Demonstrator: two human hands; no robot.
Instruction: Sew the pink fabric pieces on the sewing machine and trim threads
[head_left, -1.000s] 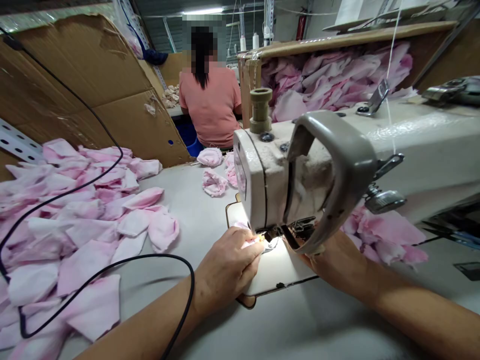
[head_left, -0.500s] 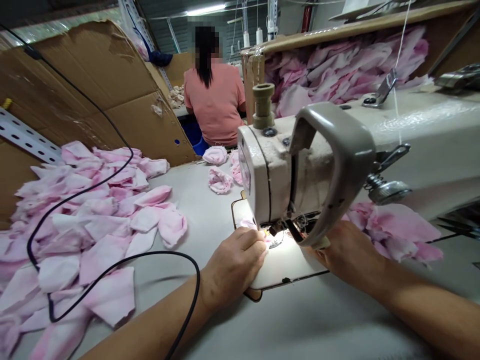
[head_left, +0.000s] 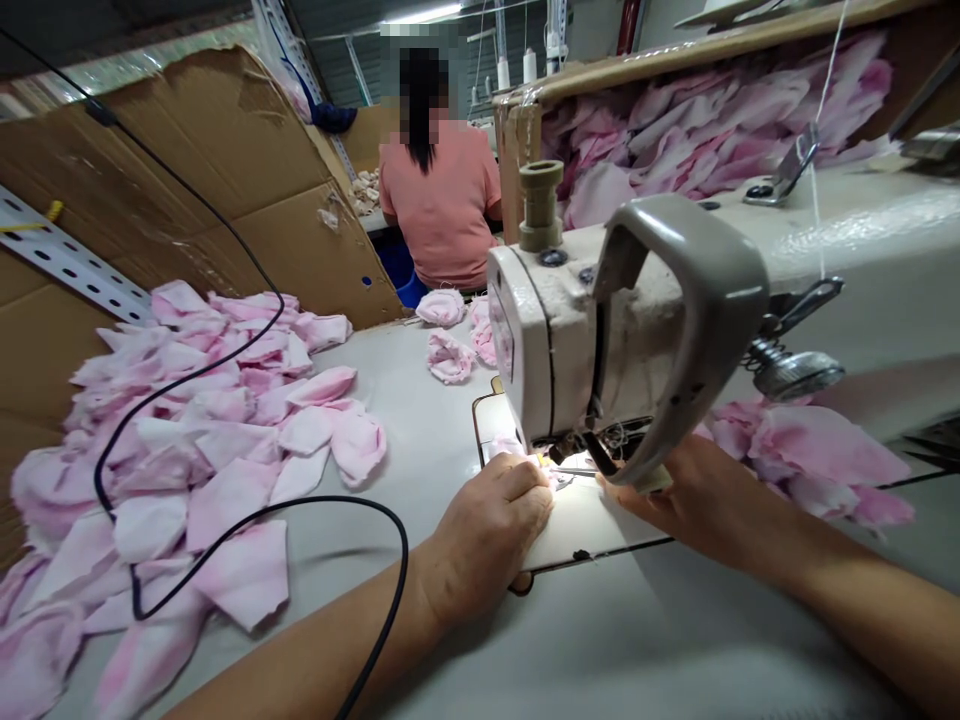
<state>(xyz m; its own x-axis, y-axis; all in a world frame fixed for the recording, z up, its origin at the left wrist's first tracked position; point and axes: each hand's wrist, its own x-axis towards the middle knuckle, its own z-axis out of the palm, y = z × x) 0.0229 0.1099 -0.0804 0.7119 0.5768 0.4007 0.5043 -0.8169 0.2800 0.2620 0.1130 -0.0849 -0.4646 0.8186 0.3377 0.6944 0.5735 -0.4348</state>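
Note:
My left hand [head_left: 491,530] is closed on a small piece of pink fabric [head_left: 507,447], left of the needle area and flat against the lit plate of the sewing machine [head_left: 517,345]. From the right, my right hand [head_left: 694,490] reaches in below the machine's grey curved guard [head_left: 724,290], which covers some of its fingers. A thin metal tool [head_left: 583,471] extends from its fingertips toward the fabric; its exact kind is unclear. Behind that hand, a crumpled bundle of pink fabric [head_left: 832,450] lies on the table.
Pink fabric pieces [head_left: 232,430] are heaped on the left, crossed by a black cable [head_left: 330,500]. Several gathered pink pieces [head_left: 450,357] lie beyond the machine. Cardboard [head_left: 247,180] borders the table. A person in a pink shirt [head_left: 439,200] sits ahead, facing away.
The thin metal tool now shows near the needle, where my right hand's fingertips have come further left under the guard. My left hand keeps its hold on the fabric. The view has shifted slightly.

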